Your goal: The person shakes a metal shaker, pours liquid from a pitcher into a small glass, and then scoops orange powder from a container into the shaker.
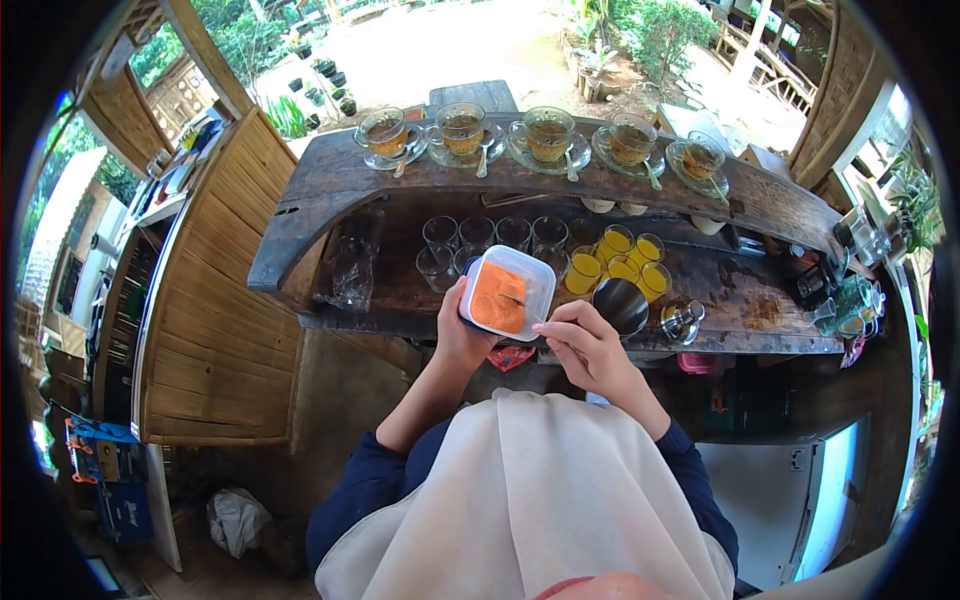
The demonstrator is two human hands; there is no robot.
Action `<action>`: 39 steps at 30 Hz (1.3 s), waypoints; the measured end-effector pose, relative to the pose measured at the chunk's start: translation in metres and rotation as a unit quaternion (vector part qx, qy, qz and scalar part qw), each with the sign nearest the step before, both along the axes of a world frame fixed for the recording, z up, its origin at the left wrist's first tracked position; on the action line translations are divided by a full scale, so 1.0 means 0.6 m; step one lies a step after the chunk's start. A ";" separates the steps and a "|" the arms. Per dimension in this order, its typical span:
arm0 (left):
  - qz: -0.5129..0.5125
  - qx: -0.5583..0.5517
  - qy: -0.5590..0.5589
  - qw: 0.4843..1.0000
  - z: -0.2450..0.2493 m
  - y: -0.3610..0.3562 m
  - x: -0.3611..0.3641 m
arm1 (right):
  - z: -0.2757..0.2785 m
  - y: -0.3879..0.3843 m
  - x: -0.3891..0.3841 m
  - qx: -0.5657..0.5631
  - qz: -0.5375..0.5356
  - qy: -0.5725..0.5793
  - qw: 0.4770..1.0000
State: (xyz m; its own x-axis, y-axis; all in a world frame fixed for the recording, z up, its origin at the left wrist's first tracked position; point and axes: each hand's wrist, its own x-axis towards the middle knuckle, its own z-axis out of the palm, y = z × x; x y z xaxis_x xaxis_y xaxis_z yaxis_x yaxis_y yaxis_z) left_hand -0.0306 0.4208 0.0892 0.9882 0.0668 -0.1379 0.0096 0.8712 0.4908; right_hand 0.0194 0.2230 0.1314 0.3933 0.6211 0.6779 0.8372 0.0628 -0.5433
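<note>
Step in hand: working a small spoon (pixel 515 300) in orange powder (pixel 497 302) inside a white plastic tub (pixel 541 288). Tub is held up just over the near edge of the worktop (pixel 750 306), mouth open toward the camera. Left hand (pixel 460 328) grips it from 8 o'clock, fingers wrapped at the side. Right hand (pixel 590 352) is closed in a fingertip pinch at the tub's 4 o'clock corner, seemingly on the spoon's thin handle; bowl looks sunk in the powder, partly hidden.

Next move, as a judgement: lifting powder calls for a firm pinch, a level spoon and a steady tub, clear of nearby glasses.

Counts, clock from the tub:
- 11 to 2 o'clock, raised shelf (pixel 320 172): five glass cups (pixel 548 142) of brownish drink, five saucers (pixel 548 168), five spoons (pixel 571 168), one per saucer.
- 10 to 1 o'clock: four clear glasses (pixel 477 236) in the far row, at least two nearer; tub hides part.
- 2 to 3 o'clock: at least five yellow-filled glasses (pixel 583 270), tightly grouped, exact count unclear.
- 3 o'clock: one dark cup (pixel 620 307), then one lidded glass jar (pixel 683 322) farther out.
- 9 o'clock: clear plastic bag (pixel 350 272), one.
</note>
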 end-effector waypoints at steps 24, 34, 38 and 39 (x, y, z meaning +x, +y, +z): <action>0.021 0.005 0.011 1.000 -0.009 -0.001 0.004 | 0.005 0.002 -0.005 0.010 0.007 0.042 0.999; 0.015 0.010 -0.003 1.000 -0.006 0.000 0.003 | 0.007 0.004 -0.005 0.006 -0.009 0.012 1.000; 0.010 0.008 -0.010 1.000 -0.008 0.001 0.003 | 0.006 0.004 -0.007 -0.002 -0.009 0.024 1.000; 0.013 0.009 -0.006 1.000 -0.009 0.001 0.003 | 0.005 0.005 -0.007 -0.002 -0.009 0.025 1.000</action>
